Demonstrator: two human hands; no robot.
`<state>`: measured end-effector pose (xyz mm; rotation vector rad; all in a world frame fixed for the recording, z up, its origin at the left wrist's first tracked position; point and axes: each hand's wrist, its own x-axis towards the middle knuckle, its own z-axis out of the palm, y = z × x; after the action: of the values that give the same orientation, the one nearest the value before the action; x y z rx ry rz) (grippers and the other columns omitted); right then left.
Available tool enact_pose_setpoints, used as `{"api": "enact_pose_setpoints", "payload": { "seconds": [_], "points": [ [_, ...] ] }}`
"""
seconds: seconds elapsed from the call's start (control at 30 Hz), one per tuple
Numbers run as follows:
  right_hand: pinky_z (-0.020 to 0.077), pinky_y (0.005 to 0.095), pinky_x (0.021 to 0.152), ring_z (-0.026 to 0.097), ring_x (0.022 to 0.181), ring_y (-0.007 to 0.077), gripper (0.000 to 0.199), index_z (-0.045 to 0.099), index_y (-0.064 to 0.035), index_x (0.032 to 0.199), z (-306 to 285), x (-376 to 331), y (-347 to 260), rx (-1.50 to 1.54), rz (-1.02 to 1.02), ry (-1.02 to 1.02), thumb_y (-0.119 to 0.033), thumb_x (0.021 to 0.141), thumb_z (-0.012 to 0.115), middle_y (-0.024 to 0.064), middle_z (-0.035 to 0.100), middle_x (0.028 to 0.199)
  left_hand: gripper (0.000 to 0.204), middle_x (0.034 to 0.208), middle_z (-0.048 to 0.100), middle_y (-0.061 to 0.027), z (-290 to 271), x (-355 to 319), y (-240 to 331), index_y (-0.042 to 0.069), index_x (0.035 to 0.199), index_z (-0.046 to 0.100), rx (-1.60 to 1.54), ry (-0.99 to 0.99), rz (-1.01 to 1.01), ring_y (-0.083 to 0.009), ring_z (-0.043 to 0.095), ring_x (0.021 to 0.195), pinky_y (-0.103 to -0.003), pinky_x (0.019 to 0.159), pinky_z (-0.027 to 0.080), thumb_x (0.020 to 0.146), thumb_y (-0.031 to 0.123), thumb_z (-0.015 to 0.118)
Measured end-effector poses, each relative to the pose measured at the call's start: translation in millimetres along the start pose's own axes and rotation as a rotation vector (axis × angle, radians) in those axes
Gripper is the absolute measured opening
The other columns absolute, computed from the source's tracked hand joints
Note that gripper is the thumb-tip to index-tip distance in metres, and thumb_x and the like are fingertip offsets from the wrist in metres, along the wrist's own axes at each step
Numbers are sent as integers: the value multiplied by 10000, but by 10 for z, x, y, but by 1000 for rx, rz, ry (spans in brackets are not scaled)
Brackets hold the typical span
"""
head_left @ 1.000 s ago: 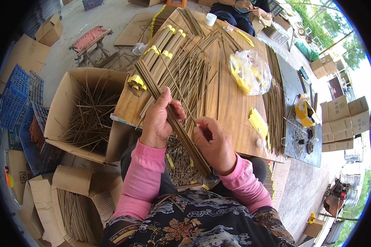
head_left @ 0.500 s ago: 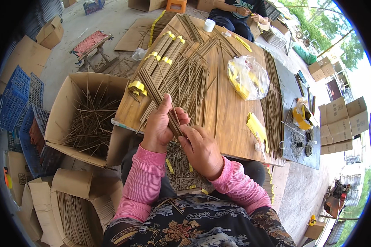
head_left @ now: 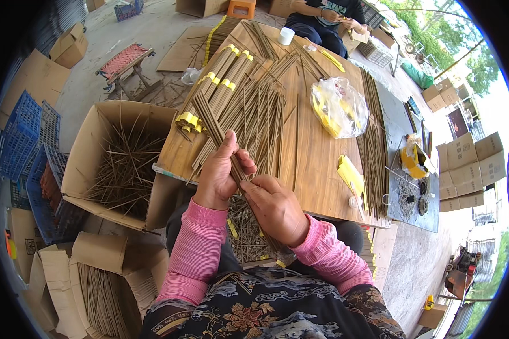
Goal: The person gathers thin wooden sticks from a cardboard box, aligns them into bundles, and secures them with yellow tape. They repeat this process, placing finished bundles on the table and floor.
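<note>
A slim bundle of thin brown sticks [head_left: 210, 123], looking like incense sticks, slants between my hands over the table's near edge. My left hand [head_left: 218, 175] is closed round its middle, thumb laid along the top. Lower down, my right hand [head_left: 274, 209] grips the same bundle, thumb and fingers pressed on it; its palm side is hidden. Just beyond, many loose brown sticks [head_left: 257, 121] lie spread over the wooden table [head_left: 316, 189]. To their left are stacked finished-looking bundles [head_left: 215, 79] wrapped with yellow bands.
Left of the table stands a cardboard box [head_left: 82, 164] of tangled sticks; another open box [head_left: 99, 251] sits nearer. Yellow strips [head_left: 352, 175], a clear plastic bag [head_left: 345, 107] and a white cup [head_left: 286, 35] rest on the table. Another person [head_left: 328, 22] sits at the far side.
A single stick that stood apart from the bundle no longer shows separately. My right hand has shifted slightly left along the bundle, whose lower end now shows below it. My left hand hardly moved.
</note>
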<state>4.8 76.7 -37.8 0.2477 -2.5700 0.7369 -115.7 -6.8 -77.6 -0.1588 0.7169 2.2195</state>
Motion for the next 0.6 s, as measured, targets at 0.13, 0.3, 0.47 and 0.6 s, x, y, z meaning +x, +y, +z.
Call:
{"api": "enact_pose_setpoints", "payload": {
  "seconds": [0.13,0.3,0.47,0.6],
  "points": [
    [476,324,652,560,761,283,240,588,6,966,-46,11,-7,52,45,-26,-53,735,620,124,553,869,311,540,436,10,-9,8,25,119,676,445,-49,-63,-34,-104,441,451,-247,429,409,808,344,614],
    [471,335,679,563,806,263,388,521,22,1036,-88,-64,10,210,347,-18,-225,767,653,137,553,872,284,529,400,31,-19,-3,79,129,662,434,-73,-104,1,-73,378,430,-220,399,336,832,290,596],
    [480,289,555,573,635,165,341,495,-1,977,28,-270,163,907,770,-502,-293,832,593,68,540,690,283,527,392,31,-7,-3,65,138,662,432,-71,-196,-4,-71,365,419,-213,390,327,840,300,581],
    [422,217,379,488,426,97,197,463,-46,825,-18,-263,115,1510,1049,-698,-218,866,548,11,496,571,285,529,401,30,-32,4,76,140,676,437,-107,-257,-12,-70,365,415,-207,383,329,846,329,565]
  ]
}}
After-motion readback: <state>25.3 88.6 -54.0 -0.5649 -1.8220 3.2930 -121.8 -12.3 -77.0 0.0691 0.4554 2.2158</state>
